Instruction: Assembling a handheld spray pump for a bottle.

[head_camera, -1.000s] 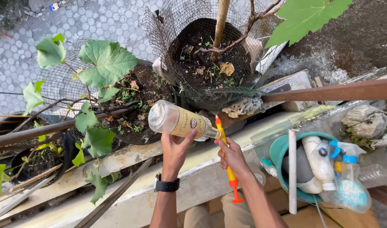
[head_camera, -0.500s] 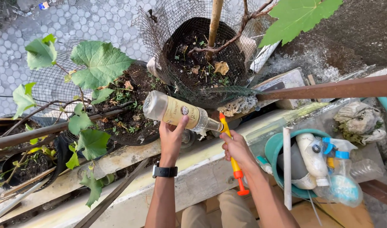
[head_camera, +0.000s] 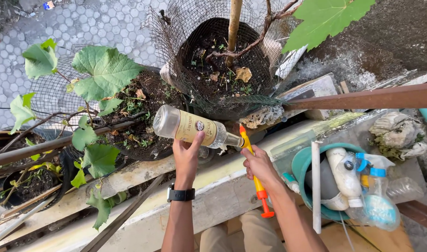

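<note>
My right hand [head_camera: 259, 164] is wrapped around a yellow-and-orange pump syringe [head_camera: 253, 165], its tip meeting the mouth of the clear glass bottle [head_camera: 194, 131] — I judge to pass liquid between them. My left hand [head_camera: 187, 156] grips that bottle from beneath, thumb on the cream label, holding it nearly flat above the ledge [head_camera: 213, 196]. Beyond my fingers sit mesh-wrapped pots [head_camera: 222, 60]. The syringe's middle is hidden by my fingers; the bottle's contents I cannot make out.
</note>
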